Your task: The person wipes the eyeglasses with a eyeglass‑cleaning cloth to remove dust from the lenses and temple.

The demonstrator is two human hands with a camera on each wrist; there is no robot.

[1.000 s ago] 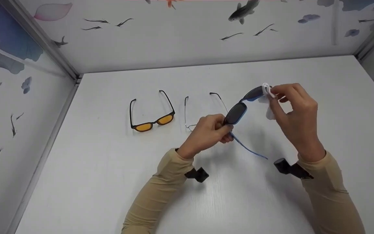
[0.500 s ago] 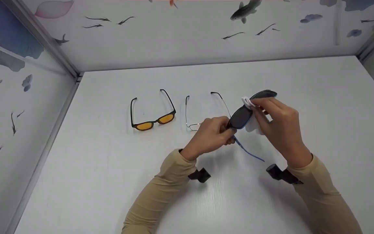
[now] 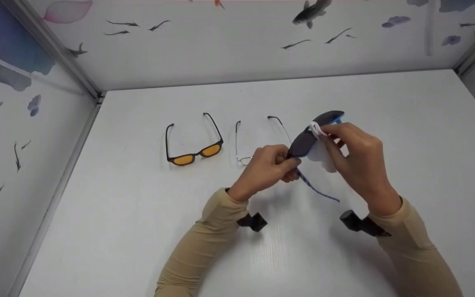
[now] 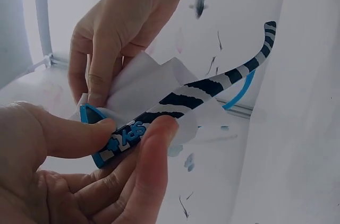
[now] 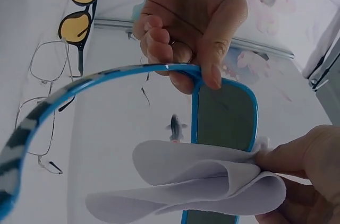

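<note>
Dark-lensed sunglasses with a blue inner frame are held above the table. My left hand pinches them at the hinge corner; in the left wrist view its thumb and fingers grip the striped temple arm. Between the thumb and fingers of my right hand is a folded white cloth. It lies across the glasses near the bridge, over the edge of the nearer lens. In the right wrist view the cloth hides the middle of the frame.
Black-framed glasses with orange lenses lie on the white table, temples pointing away. Beside them, thin wire-framed glasses are partly covered by my left hand. Printed panels stand at the back and left.
My right hand has brought the cloth from the far lens leftward and down to the bridge and nearer lens. The sunglasses tilt slightly differently; my left hand keeps its grip.
</note>
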